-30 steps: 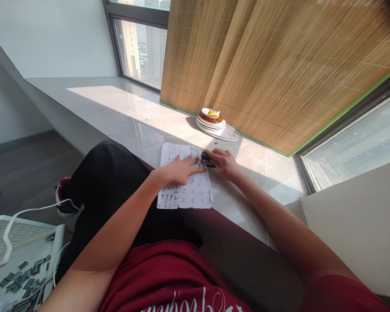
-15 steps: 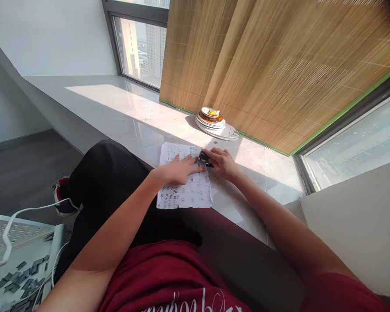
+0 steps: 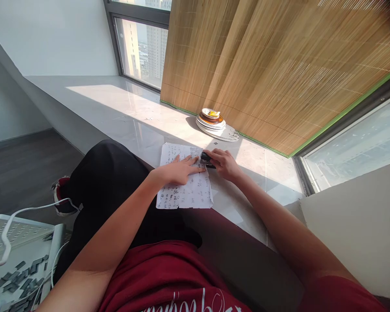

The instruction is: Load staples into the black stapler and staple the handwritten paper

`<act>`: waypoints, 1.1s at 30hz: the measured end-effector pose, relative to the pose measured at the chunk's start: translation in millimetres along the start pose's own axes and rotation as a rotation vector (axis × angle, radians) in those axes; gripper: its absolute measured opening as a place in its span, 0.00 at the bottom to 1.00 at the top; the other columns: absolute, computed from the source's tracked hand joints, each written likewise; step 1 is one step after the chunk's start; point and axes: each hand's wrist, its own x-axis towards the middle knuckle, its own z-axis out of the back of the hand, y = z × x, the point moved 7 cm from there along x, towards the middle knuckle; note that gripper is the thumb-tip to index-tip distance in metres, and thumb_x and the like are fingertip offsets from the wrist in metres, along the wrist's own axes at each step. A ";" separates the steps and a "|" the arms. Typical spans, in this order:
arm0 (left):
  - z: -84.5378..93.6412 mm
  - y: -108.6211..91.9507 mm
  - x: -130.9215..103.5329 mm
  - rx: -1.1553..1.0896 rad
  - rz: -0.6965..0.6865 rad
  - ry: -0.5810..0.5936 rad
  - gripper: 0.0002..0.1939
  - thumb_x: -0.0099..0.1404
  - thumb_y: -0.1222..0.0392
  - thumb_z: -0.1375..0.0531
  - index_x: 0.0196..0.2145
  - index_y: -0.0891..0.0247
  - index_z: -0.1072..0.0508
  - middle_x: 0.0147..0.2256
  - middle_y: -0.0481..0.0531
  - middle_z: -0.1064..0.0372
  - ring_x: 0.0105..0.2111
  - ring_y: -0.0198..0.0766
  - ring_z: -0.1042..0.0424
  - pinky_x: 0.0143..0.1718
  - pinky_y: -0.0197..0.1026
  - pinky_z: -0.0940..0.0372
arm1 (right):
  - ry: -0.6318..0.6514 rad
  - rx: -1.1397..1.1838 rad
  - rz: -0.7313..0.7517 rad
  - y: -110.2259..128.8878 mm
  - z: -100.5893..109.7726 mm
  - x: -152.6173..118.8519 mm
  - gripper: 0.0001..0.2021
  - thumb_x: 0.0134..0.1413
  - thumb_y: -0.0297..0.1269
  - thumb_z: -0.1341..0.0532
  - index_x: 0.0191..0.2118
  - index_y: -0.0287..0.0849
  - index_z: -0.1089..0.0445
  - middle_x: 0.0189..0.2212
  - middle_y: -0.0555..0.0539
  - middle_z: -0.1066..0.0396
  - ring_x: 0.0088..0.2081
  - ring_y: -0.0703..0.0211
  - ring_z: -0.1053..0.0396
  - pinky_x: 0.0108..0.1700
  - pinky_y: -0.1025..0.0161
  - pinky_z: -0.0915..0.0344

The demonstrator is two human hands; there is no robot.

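A sheet of paper (image 3: pixel 191 195) covered in handwriting lies on the window sill, its near edge reaching past the sill's front edge. My left hand (image 3: pixel 178 170) rests flat on it with the fingers spread towards the right. At the paper's right edge, my right hand (image 3: pixel 225 164) is closed around a black stapler (image 3: pixel 206 157). The stapler's front end sits over the paper's edge, close to my left fingertips. My right fingers hide its rear part.
Behind the paper stands a stack of plates (image 3: pixel 211 123) on the sill (image 3: pixel 117 112), against a bamboo blind (image 3: pixel 263 65). At lower left, a white rack (image 3: pixel 19 225) with a cable is above many small grey pieces (image 3: pixel 26 277). A white wall (image 3: pixel 357 229) bounds the right side.
The stapler's top and my right hand have shifted very slightly, with the stapler's jaws looking closer together. My left hand stays in place on the paper.
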 end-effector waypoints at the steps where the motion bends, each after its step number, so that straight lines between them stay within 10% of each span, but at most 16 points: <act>1: 0.1 0.1 -0.1 -0.006 -0.001 -0.003 0.48 0.63 0.70 0.45 0.75 0.36 0.50 0.78 0.39 0.74 0.77 0.57 0.68 0.73 0.73 0.67 | 0.002 -0.003 0.003 0.0 -0.1 0.0 0.25 0.71 0.31 0.48 0.69 0.51 0.35 0.48 0.41 0.24 0.49 0.45 0.28 0.48 0.51 0.39; 33: -1.3 5.6 3.2 -0.066 -0.016 -0.015 0.50 0.61 0.70 0.42 0.75 0.36 0.50 0.78 0.41 0.70 0.77 0.59 0.67 0.72 0.74 0.69 | 0.061 -0.189 -0.037 22.6 -7.9 9.4 0.26 0.66 0.27 0.47 0.64 0.56 0.29 0.41 0.40 0.26 0.44 0.43 0.35 0.47 0.48 0.46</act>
